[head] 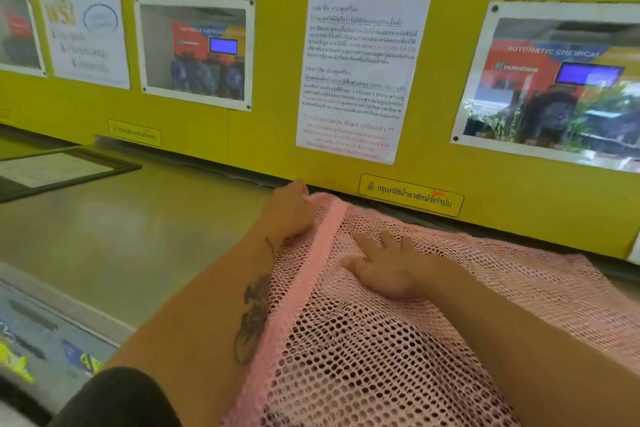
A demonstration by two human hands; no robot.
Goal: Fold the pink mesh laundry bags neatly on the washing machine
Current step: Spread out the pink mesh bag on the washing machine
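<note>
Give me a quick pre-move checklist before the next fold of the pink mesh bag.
1. Far corner held: left hand grips the pink mesh bag at its far corner near the yellow wall - ok.
2. Bag pinned: right hand lies flat on the mesh, fingers spread - ok.
3. Solid pink edge band straight - ok, runs unbroken toward the left hand.
4. Mesh flat on the right side - not ok, it looks rumpled.
5. Near edge of the bag - cannot tell, out of frame.
6. Other bags' whereabouts - cannot tell.
</note>
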